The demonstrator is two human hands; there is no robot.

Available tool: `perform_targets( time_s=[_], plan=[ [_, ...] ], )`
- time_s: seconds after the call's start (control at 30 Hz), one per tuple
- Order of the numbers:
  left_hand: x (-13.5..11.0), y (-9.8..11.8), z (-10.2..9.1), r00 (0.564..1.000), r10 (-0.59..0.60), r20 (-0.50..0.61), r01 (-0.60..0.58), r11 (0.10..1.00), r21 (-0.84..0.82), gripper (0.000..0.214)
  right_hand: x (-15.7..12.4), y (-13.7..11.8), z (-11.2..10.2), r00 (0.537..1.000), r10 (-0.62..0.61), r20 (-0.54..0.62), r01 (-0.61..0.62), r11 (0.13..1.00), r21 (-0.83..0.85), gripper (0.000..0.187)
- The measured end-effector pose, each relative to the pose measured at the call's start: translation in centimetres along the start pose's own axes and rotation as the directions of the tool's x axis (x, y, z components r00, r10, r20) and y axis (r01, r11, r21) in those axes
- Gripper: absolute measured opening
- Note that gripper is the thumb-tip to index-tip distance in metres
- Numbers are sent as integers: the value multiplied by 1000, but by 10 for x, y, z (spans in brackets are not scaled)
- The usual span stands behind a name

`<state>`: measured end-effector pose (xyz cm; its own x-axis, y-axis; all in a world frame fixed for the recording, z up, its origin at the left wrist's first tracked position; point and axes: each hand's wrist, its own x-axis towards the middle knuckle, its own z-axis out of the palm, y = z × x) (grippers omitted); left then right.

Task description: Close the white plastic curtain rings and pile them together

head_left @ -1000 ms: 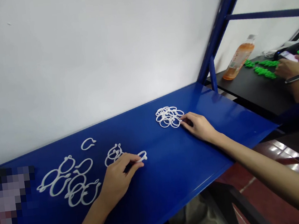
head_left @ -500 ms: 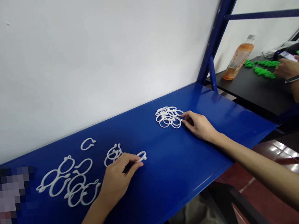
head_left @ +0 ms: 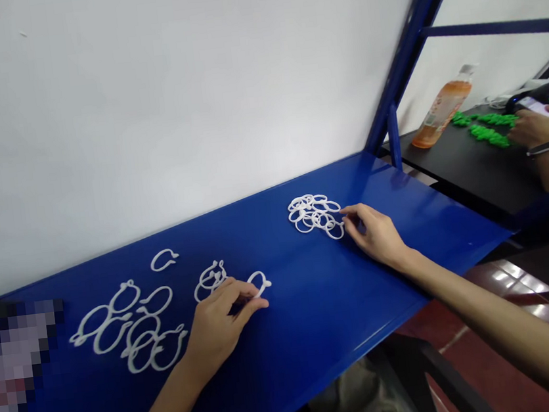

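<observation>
Between thumb and fingertips, my left hand (head_left: 225, 314) pinches a white plastic ring (head_left: 264, 276), which stands tilted above the blue tabletop. Just behind that hand lie a few white rings (head_left: 204, 282), partly covered by it. At the right, a heap of closed white rings (head_left: 308, 215) rests on the table. My right hand (head_left: 376, 231) is at the heap's near right edge, its thumb and forefinger on the rim of one ring (head_left: 335, 230). Several opened rings (head_left: 142, 327) with knobbed ends overlap on the left, and a single opened ring (head_left: 162, 260) lies behind them.
A white wall backs the blue table (head_left: 309, 334). A blue post (head_left: 397, 60) rises at its far right corner. Beyond stands a black table (head_left: 458, 162) with an orange drink bottle (head_left: 443, 110), green pieces (head_left: 488, 135) and another person's hands (head_left: 538, 127) holding a phone.
The ring at my right fingertips has shifted right, out from the heap's edge. In my left hand the ring has turned to show more of its loop. The view has shifted slightly.
</observation>
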<state>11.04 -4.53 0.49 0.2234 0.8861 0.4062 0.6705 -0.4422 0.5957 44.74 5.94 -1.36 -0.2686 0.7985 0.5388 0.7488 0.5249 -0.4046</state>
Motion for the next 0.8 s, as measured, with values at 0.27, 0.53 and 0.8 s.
perform_targets(
  time_s=[0.27,0.53,0.8],
  plan=[
    [-3,-1,3,996,66,-58,-64,997,37,19,-12,-88,15,906,-314,283,162,877,453,21],
    [-8,2,9,918,392,-65,-359,888,288,13,-13,-136,43,940,-177,292,-65,746,663,10],
    [-6,16,3,814,580,25,-516,704,487,22,-12,-133,41,882,98,461,-448,482,753,23]
  ],
)
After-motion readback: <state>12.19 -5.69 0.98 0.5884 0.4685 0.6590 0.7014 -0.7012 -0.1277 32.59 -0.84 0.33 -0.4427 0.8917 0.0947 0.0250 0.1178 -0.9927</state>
